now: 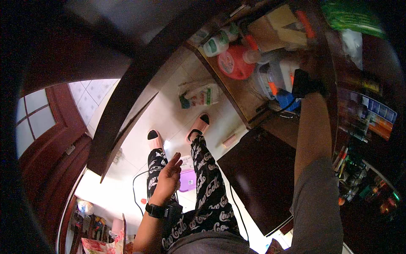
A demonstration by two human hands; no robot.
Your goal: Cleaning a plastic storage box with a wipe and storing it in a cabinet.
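Observation:
My left hand (172, 173) hangs in front of my legs with its fingers partly curled, and nothing shows in it. My right arm reaches into a dark wooden cabinet at the upper right. The right hand (309, 60) is dim and blurred there, so whether it holds anything cannot be told. Around it are a cardboard box (269, 30), a clear plastic container (265, 79) and a blue item (287, 100). A red plastic jug (234, 63) and a white bottle with a green label (215, 46) stand nearer the shelf's edge.
An open cabinet door (260, 177) stands beside my right leg. On the tiled floor lie a printed plastic bag (201, 96), a small pink object (230, 140) and a purple plastic box (187, 180). Dark cables run past both legs. A panelled door (60, 117) stands at the left.

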